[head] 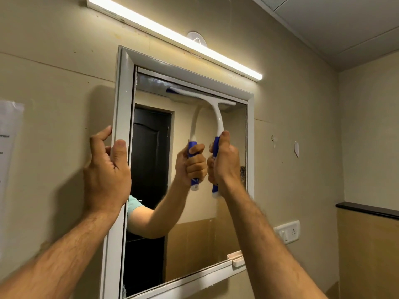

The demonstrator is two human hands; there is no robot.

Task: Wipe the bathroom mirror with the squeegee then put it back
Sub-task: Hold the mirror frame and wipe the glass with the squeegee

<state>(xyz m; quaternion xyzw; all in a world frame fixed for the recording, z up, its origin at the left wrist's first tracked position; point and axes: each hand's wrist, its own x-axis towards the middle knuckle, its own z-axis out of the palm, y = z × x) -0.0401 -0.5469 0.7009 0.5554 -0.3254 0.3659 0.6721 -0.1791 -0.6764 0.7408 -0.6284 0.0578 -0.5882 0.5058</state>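
My two bare arms are closest, reaching up to the wall. My left hand holds the left side of the white frame of the mirror, thumb on the front, fingers curled round the outer edge. My right hand is squeezed tight around the blue grip of the white and blue squeegee. Its long white blade lies flat on the glass, high up, just under the top edge of the frame, with the right tip near the right edge. Below the blade the glass is open all the way down. A small white tray sits at the bottom right corner of the frame; I cannot tell what is in it. A long bright light bar glows above the mirror.
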